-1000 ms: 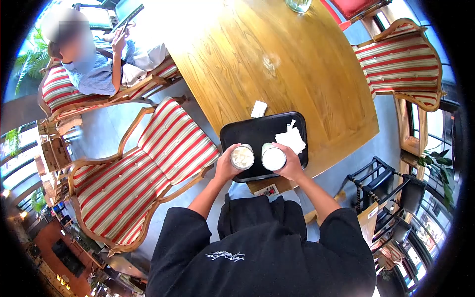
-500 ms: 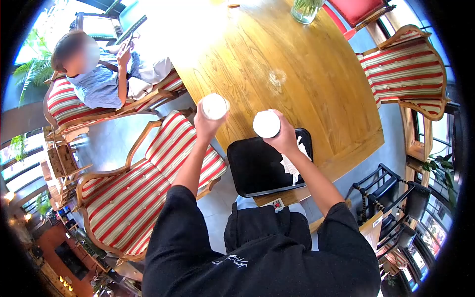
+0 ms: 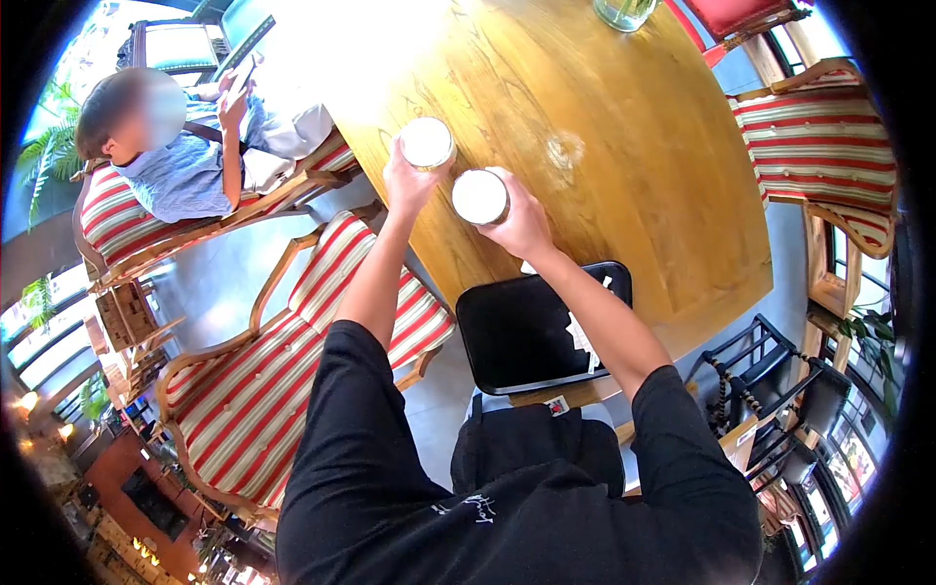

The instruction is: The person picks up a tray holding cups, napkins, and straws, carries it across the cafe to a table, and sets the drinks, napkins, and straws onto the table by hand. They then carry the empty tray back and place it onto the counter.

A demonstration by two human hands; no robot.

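My left hand (image 3: 409, 179) is wrapped round a glass with a white top (image 3: 427, 143), over the left part of the wooden table (image 3: 624, 166). Just right of it and nearer to me, my right hand (image 3: 524, 222) grips a second white-topped glass (image 3: 480, 197). Both glasses are upright. At the near table edge lies a black tray (image 3: 512, 336), with crumpled white paper (image 3: 582, 341) on its right side, partly hidden by my right forearm. A small white item (image 3: 527, 267) shows behind the tray's far edge.
A glass vase (image 3: 625, 12) stands at the table's far side. A striped bench (image 3: 253, 390) is at the left, and a person (image 3: 185, 175) sits beyond it holding a device. A striped chair (image 3: 819, 136) and dark stools (image 3: 770, 380) are at the right.
Both glasses have moved off from above the tray, forward and left over the table, held in my hands. In the last half second they came closer together.
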